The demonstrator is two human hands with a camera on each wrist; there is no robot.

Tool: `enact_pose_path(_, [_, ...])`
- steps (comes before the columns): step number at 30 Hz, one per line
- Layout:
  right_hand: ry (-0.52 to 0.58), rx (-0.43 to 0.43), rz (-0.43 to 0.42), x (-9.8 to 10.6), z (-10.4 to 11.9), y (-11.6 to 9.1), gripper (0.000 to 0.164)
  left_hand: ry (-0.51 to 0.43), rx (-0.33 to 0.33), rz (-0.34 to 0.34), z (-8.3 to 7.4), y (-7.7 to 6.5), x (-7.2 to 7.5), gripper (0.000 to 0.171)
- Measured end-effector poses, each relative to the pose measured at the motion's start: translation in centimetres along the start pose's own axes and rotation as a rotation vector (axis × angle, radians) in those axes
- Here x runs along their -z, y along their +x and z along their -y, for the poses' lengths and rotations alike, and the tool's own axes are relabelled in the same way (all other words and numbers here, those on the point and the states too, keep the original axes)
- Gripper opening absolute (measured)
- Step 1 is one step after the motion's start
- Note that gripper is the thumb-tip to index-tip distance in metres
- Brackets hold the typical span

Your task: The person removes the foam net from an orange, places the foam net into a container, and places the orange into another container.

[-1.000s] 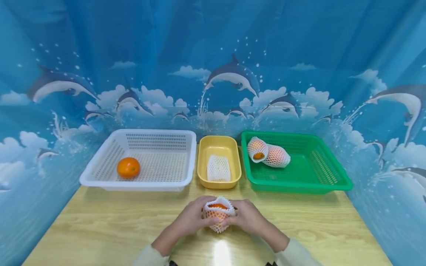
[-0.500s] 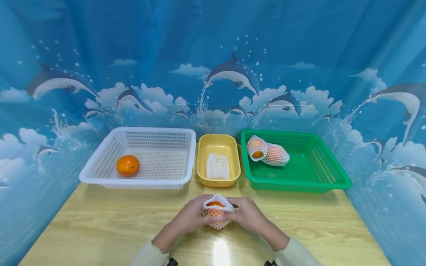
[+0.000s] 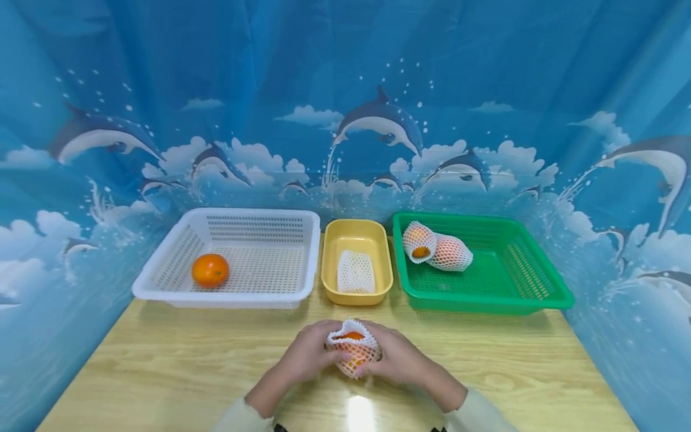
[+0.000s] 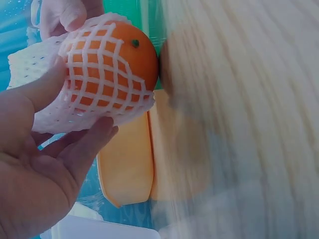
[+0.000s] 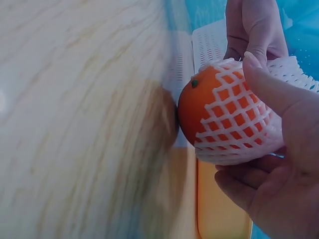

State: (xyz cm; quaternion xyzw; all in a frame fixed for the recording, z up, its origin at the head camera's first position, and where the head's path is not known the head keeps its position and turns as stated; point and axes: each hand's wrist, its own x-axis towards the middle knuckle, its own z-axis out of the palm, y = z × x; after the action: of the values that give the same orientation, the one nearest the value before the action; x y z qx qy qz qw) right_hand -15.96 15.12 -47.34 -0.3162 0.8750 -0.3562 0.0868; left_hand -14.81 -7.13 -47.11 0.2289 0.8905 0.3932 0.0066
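Note:
Between both hands is an orange (image 4: 142,57) in a white foam net sleeve (image 5: 234,119). My left hand (image 3: 312,354) holds its left side, thumb on the net and other fingers curled around it, as the left wrist view shows. On the opposite side my right hand (image 3: 396,355) grips the netted orange the same way. The sleeve's loose mouth gapes upward in the head view, with orange skin showing inside. In both wrist views the lower end with the green stem nub is bare, close to the wooden table (image 3: 178,366); whether it touches is unclear.
A white basket (image 3: 259,297) with a bare orange (image 3: 210,270) stands back left. The yellow tray (image 3: 356,298) behind the hands holds flat white foam netting (image 3: 355,273). Back right, a green basket (image 3: 486,304) contains two netted fruits (image 3: 450,253). A dolphin-print curtain (image 3: 345,90) hangs behind.
My right hand's fingers have shifted farther around the netted orange. The sleeve's mouth has changed shape slightly. Both hands stay at about the same place, and the baskets have not moved.

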Motion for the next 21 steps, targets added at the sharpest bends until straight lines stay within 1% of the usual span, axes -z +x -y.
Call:
enact_pose_path(6, [0.006,0.000,0.011,0.19,0.02,-0.10,0.090,-0.041,-0.002,-0.047,-0.24,-0.14,-0.10,0.033])
enact_pose_path(9, [0.007,0.005,0.016,0.22,-0.02,-0.13,0.087,-0.064,0.005,-0.064,-0.26,-0.24,-0.12,0.032])
enact_pose_path(12, [0.007,0.024,0.024,0.28,-0.11,-0.11,0.080,-0.084,0.021,-0.065,-0.22,-0.30,-0.15,0.032])
enact_pose_path(14, [0.011,0.037,0.028,0.36,-0.18,-0.09,0.074,-0.077,0.029,-0.047,-0.22,-0.32,-0.10,0.037])
enact_pose_path(19, [0.032,0.066,0.031,0.66,-0.32,-0.14,0.064,-0.068,0.034,0.030,-0.30,-0.41,0.06,0.055])
enact_pose_path(21, [0.035,0.077,0.026,0.83,-0.33,-0.22,0.060,-0.083,0.030,0.053,-0.28,-0.46,0.06,0.058])
